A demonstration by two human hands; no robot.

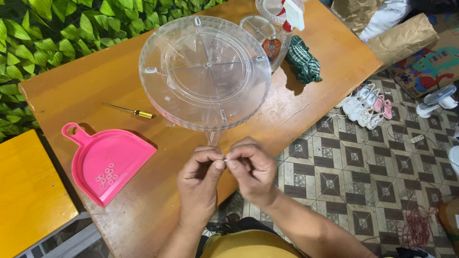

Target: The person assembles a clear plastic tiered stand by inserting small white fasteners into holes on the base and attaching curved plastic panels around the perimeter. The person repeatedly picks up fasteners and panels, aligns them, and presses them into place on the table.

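My left hand [200, 179] and my right hand [253, 167] meet at the fingertips over the table's near edge, pinching a tiny pale part [225, 161] between them; what it is cannot be made out. Just beyond them a large round clear plastic tray [205, 71] stands on short clear legs on the wooden table [95, 81]. Left of my hands lies a pink dustpan [107, 160] holding several small white ring-shaped pieces [107, 176].
A small yellow-handled screwdriver [129, 111] lies on the table behind the dustpan. A spray bottle [282, 33], a clear lid and a green checked cloth [303, 61] sit at the far right. Shoes [366, 102] lie on the tiled floor; a yellow bench [24, 191] stands left.
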